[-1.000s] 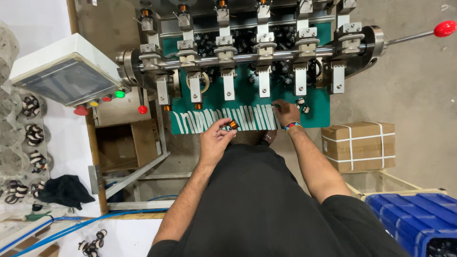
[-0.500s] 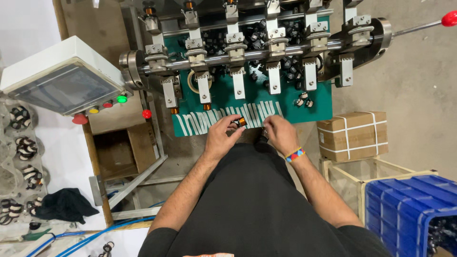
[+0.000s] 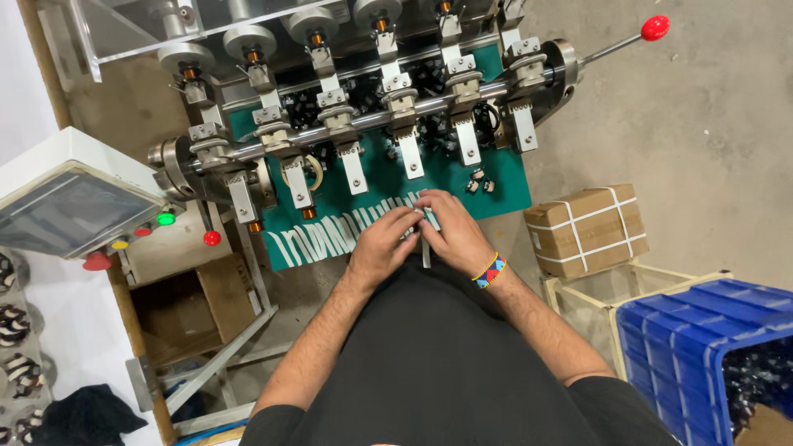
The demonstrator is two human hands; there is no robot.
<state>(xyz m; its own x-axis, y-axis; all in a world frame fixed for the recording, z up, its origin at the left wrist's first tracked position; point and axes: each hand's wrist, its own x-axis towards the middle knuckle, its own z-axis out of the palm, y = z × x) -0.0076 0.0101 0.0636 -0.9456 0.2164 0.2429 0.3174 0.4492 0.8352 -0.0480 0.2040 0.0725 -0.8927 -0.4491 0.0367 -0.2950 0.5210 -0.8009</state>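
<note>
Head view, one picture.

Left hand: fingers curled inward, tips meeting those of the other hand over the near edge of the green worktop. They seem to pinch a small part, but the part is hidden between the fingertips; whether they are truly closed on it cannot be told.

Right hand: fingers bent and closed on a thin pale strip, which hangs down from the fingertips toward the person's black shirt. A beaded bracelet sits on this wrist.

Row of white strips: laid side by side on the worktop, just left of the left fingers and running under them.

Small dark coil parts: loose on the worktop, just beyond the right fingers.

Winding machine: a shaft with several stations, copper-wound bobbins on top, well beyond both hands. Red-knobbed lever far to the right.

Control box with coloured buttons: well left of the left fingers.

Strapped carton and blue crate: right of the right hand, on the floor.

Handling note, as a judgement: the work is fine fingertip work. Keep both hands close together, braced near the worktop edge, hold the strip near its upper end so it does not swing, and apply it squarely with light pressure.
</note>
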